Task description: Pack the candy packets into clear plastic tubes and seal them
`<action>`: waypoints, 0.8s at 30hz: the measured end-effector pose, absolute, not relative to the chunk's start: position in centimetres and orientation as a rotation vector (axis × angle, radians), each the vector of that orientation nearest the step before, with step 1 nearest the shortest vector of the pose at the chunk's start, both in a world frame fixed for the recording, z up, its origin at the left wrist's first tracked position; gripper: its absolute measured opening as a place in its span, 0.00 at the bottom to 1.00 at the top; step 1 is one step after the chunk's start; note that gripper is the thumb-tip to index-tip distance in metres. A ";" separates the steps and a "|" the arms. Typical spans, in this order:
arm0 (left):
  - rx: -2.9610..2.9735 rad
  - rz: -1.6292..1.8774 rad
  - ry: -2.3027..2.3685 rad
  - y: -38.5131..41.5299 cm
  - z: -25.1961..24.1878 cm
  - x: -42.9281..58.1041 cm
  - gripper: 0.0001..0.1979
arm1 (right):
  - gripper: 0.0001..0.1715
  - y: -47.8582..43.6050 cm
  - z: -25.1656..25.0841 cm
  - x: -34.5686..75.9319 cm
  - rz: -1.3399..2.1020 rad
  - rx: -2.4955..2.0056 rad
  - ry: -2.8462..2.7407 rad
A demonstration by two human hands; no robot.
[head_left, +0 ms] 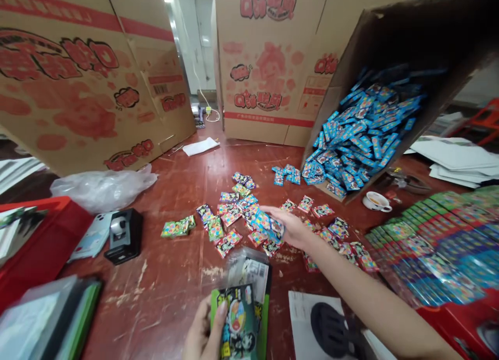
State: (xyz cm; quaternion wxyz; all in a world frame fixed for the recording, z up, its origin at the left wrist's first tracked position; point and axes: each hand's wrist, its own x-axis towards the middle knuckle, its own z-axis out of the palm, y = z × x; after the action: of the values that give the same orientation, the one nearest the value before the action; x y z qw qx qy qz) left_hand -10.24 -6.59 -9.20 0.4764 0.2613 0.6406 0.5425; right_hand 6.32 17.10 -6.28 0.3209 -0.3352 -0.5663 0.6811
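Note:
At the bottom centre, my left hand (205, 329) is closed round a green-and-black printed packet (238, 321). A clear-topped bag (253, 271) with a green edge sits behind that packet; how the two join is hard to see. My right hand (292, 228) reaches over the scattered packets, its fingers closed on a small blue candy packet (267, 225). Whether it holds more than one is unclear. Around it lie small red packets (228, 242), green packets (178, 227) and purple packets (339, 227), loose on the red-brown table (167, 277).
A tipped carton (331, 97) spills blue packets (362, 126) on the right. Tall printed cartons (268, 63) stand behind. A tape dispenser (123, 236), plastic bag (103, 189) and red bin (74, 227) are left. Right are a white cup (376, 202) and stacked packets (436, 240).

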 end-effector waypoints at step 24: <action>0.814 1.536 1.484 -11.2 -8.7 -7.9 0.29 | 0.12 1.2 -8.3 4.4 1.510 -0.669 -1.808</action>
State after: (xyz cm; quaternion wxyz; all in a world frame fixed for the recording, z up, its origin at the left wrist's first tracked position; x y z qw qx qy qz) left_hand -7.89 -11.16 -8.74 0.4150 0.3242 0.5907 0.6114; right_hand 4.36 1.24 -8.32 0.3396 -0.2570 -0.6943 0.5801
